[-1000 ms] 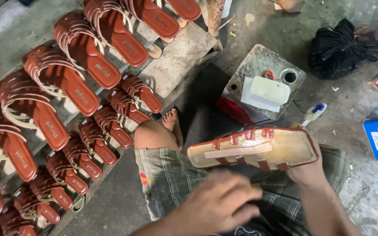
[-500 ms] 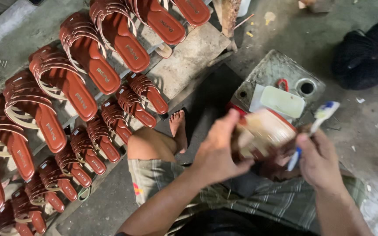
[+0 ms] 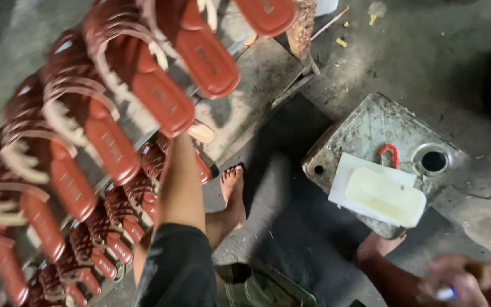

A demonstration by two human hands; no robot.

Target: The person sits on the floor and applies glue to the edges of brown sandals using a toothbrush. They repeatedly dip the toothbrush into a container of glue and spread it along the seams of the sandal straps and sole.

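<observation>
My left arm (image 3: 180,187) reaches up and left to the rows of red strappy sandals (image 3: 160,96) on a slanted board. Its hand is hidden under one of those sandals, beside a pale sole edge (image 3: 203,132), so its grip does not show. My right hand (image 3: 461,281) is blurred at the bottom right corner, closed around a small white and blue brush (image 3: 444,293). A lower row of smaller red sandals (image 3: 115,216) runs just left of my left arm.
A dented grey metal can (image 3: 370,125) with a red ring handle (image 3: 388,153) and a round hole lies on the concrete floor at right. A white tray holding a pale yellow block (image 3: 385,196) rests on the can. My bare feet (image 3: 231,187) are between the board and the can.
The strapped sandal I held in both hands is gone from my lap. My left arm has swung up and left to the sandal rows. My right hand has dropped to the bottom right with the brush.
</observation>
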